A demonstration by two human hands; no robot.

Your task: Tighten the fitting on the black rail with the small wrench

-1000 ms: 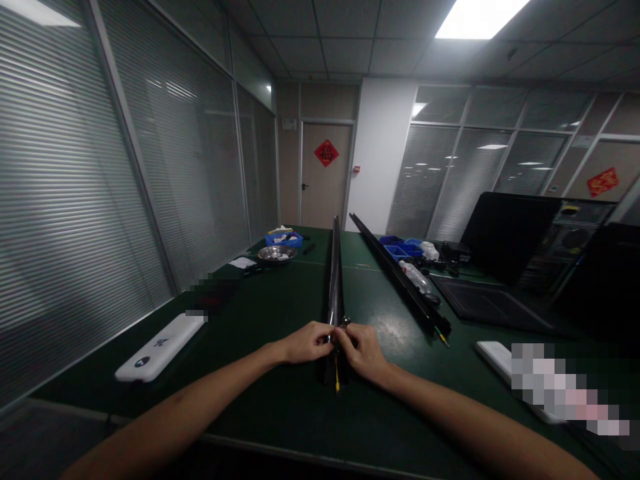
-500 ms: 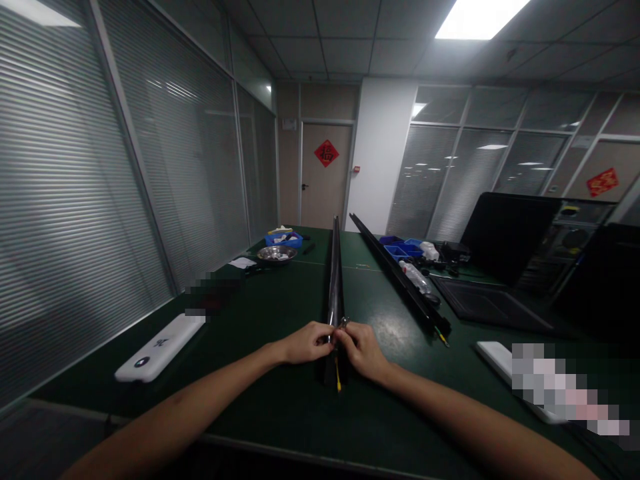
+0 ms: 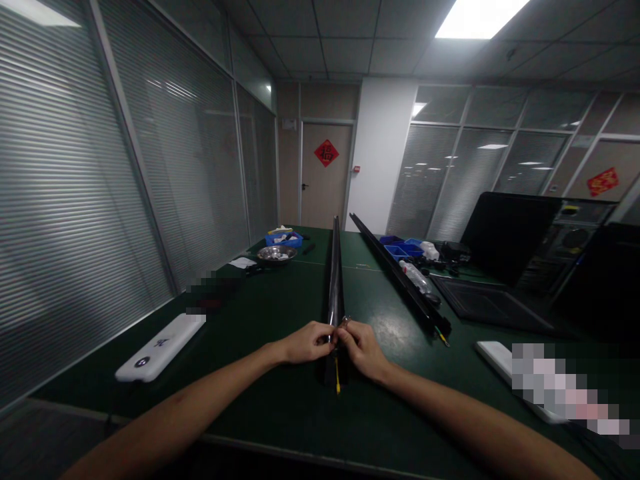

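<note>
A long black rail (image 3: 335, 280) lies lengthwise on the green table, its near end under my hands. My left hand (image 3: 307, 343) is closed, thumb and fingers pinching at the rail's near end. Against it, my right hand (image 3: 364, 347) is closed too, fingertips meeting the left ones over the rail. A small shiny metal piece (image 3: 346, 321) shows at the right fingers; what exactly it is I cannot make out. From below the hands a yellow wire (image 3: 338, 380) with a tip hangs out over the rail's end.
A second black rail (image 3: 395, 270) with a green-yellow wire lies to the right. Behind it are blue bins (image 3: 410, 249) and a plastic bottle (image 3: 416, 277). At left are a metal bowl (image 3: 277, 255), a blue basket (image 3: 284, 240) and a white device (image 3: 161, 348).
Both hands stay at the same spot on the rail. The yellow wire's tip and the shiny piece at the right fingers have shifted very slightly.
</note>
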